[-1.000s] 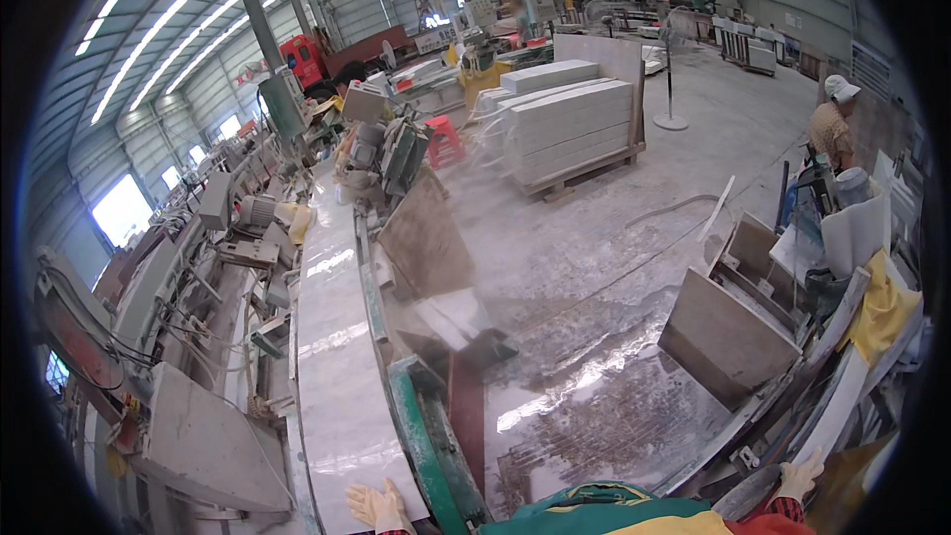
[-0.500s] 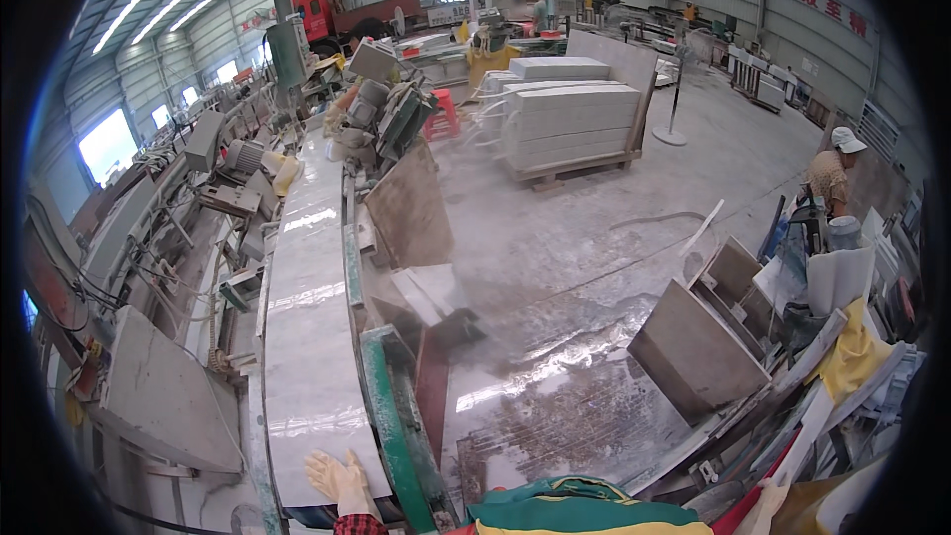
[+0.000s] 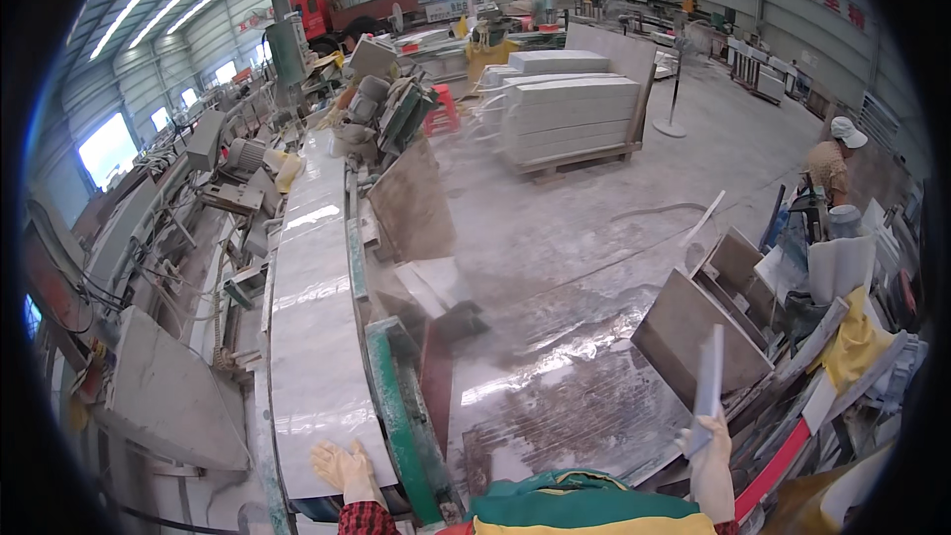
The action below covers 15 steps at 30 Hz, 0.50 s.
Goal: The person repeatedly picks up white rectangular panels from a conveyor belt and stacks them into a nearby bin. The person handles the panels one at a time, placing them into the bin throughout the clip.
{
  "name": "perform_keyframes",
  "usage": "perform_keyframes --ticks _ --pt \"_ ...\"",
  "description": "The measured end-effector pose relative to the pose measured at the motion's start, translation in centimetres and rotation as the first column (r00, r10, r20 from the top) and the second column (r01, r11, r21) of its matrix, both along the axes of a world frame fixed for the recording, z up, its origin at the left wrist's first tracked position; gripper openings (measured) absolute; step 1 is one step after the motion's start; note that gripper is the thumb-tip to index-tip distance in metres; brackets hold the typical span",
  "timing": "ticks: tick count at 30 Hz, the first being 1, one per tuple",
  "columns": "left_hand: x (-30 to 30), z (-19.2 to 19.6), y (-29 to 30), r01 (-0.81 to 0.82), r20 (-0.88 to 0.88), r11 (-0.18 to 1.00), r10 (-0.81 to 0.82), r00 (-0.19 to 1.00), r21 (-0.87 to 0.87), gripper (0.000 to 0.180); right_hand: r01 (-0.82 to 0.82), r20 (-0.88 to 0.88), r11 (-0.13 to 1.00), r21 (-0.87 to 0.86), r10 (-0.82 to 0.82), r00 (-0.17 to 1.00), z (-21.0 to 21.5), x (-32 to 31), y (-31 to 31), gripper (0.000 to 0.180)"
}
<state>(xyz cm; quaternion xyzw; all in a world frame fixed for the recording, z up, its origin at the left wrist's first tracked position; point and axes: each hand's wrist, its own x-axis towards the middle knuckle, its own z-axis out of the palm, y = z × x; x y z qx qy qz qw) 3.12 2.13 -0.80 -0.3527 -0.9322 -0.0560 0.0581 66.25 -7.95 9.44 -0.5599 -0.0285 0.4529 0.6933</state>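
Observation:
My left hand [image 3: 344, 468], in a cream glove, rests on the near end of a long, wet white stone slab [image 3: 317, 362], fingers spread. The slab lies along a narrow green-sided machine bed [image 3: 408, 426]. My right hand [image 3: 709, 446], gloved the same way, is closed around the lower end of a thin pale strip [image 3: 709, 376]. That strip stands nearly upright at my right side and is slightly blurred; I cannot make out its material.
Stone panels [image 3: 693, 337] lean at the right beside a pile of offcuts and a yellow cloth [image 3: 857, 342]. A machine head with a motor [image 3: 369, 104] stands over the slab's far end. Stacked white blocks [image 3: 570, 119] sit on a pallet. A person [image 3: 830, 163] works at far right.
My right hand has come up and inward from the lower right, with the pale strip raised in it. My left hand stays on the slab, shifted only slightly in view.

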Motion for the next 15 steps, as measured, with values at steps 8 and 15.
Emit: perform_keyframes --ticks 8,15 --pt "-0.2 0.1 3.4 0.05 0.299 0.997 -0.066 0.952 0.062 0.081 -0.624 -0.138 0.763 -0.166 0.609 0.781 0.3 -10.9 9.3 0.073" --pt "18.7 6.4 9.0 -0.01 0.776 0.777 -0.63 -0.028 0.63 0.053 -0.865 0.161 0.502 0.01 0.853 0.497 0.2 -17.8 14.1 0.075"
